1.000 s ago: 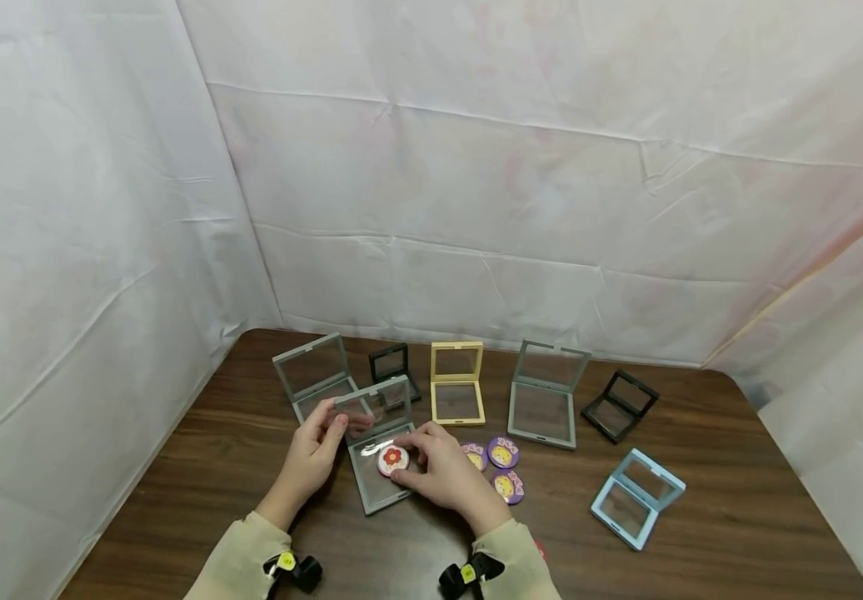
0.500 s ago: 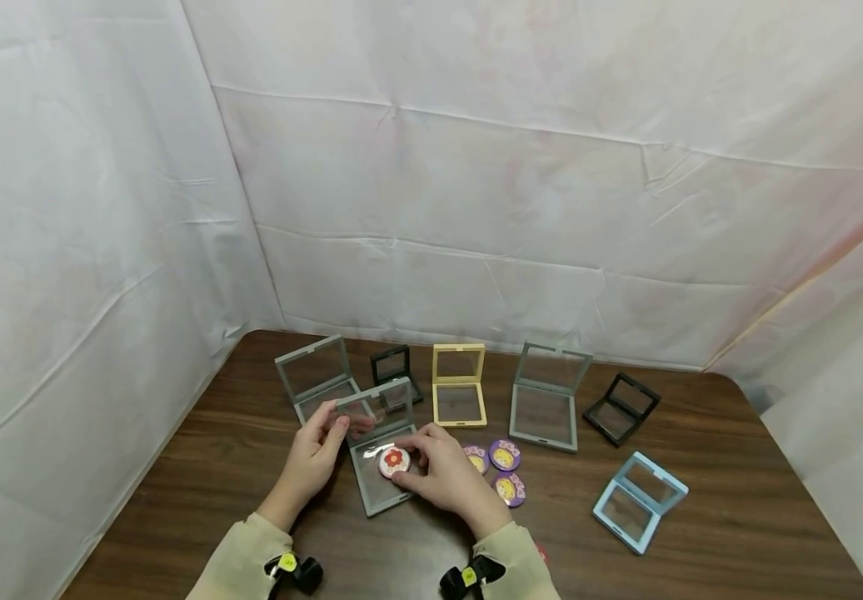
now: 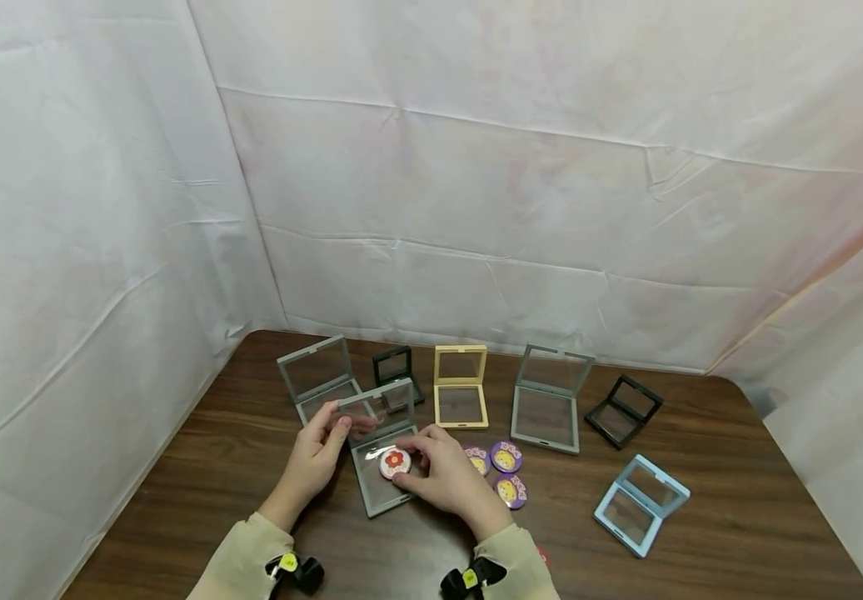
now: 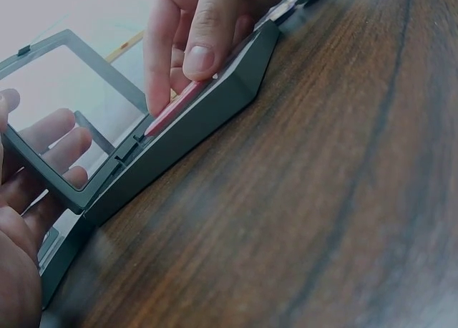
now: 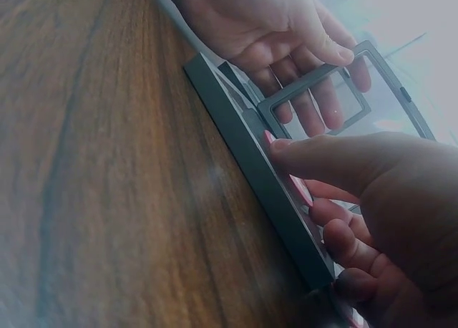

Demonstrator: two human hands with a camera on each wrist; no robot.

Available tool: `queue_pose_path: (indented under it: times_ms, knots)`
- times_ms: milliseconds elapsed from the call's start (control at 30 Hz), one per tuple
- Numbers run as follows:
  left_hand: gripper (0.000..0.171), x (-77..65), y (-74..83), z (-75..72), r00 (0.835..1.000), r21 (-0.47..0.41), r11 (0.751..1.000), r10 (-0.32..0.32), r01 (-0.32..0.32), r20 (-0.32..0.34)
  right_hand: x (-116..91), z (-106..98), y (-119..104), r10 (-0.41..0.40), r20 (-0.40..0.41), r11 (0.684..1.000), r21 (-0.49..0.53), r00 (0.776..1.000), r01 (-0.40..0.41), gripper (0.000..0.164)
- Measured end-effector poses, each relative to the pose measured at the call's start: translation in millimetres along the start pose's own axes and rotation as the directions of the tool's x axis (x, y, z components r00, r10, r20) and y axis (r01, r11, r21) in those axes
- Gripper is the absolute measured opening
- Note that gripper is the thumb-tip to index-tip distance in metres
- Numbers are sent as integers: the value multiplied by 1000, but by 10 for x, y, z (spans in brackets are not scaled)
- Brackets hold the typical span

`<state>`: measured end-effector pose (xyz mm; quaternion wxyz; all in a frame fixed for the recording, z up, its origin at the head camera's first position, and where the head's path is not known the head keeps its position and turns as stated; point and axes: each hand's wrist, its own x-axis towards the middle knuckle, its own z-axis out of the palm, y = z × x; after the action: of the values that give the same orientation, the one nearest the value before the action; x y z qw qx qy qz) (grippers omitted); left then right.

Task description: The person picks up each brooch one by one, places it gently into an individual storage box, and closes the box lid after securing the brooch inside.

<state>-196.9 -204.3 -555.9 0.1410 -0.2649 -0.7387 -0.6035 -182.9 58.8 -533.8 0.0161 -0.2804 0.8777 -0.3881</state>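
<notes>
In the head view, a grey hinged display case [image 3: 376,492] with clear film panels lies on the table with its lid raised. My left hand [image 3: 310,458] holds the lid's left edge, thumb in front and fingers behind the film. With thumb and fingers, my right hand [image 3: 448,473] pinches a round badge [image 3: 395,460], white with a red flower, over the lower panel. From the left wrist view, the badge's pink rim [image 4: 175,107] appears edge-on against the lower panel. In the right wrist view my thumb covers part of the badge [image 5: 300,189].
Purple badges [image 3: 510,492] lie just right of my right hand. Behind stand other opened cases: grey [image 3: 321,388], black [image 3: 376,367], yellow [image 3: 486,408] and a second grey one [image 3: 576,429]. Further right are another black case [image 3: 602,429] and a light blue one [image 3: 652,533].
Both hands keep their hold on the case and the badge. The whole head view has shifted slightly; nothing else has visibly moved.
</notes>
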Motion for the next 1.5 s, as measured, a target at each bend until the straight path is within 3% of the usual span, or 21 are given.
queue_pose_path:
  times_ms: [767, 1033, 1233, 1367, 1500]
  knots:
    - [24, -7, 43, -8, 1000, 20, 1000, -21, 21, -2, 10, -50, -17, 11, -13, 999, 50, 1000, -10, 46]
    - [24, -28, 15, -26, 1000, 38, 999, 23, -23, 15, -25, -272, -23, 44, -124, 990, 140, 991, -26, 38]
    - [26, -50, 0, -51, 998, 38, 998, 48, -49, 31, -47, -450, -59, 86, -276, 979, 201, 957, -30, 31]
    - [31, -64, -22, -53, 995, 57, 993, 97, -99, 27, -52, -490, -93, 80, -293, 978, 207, 953, -19, 40]
    - [30, -67, -2, -41, 994, 39, 995, 95, -97, 50, -49, -495, -114, 44, -272, 981, 195, 961, 10, 46]
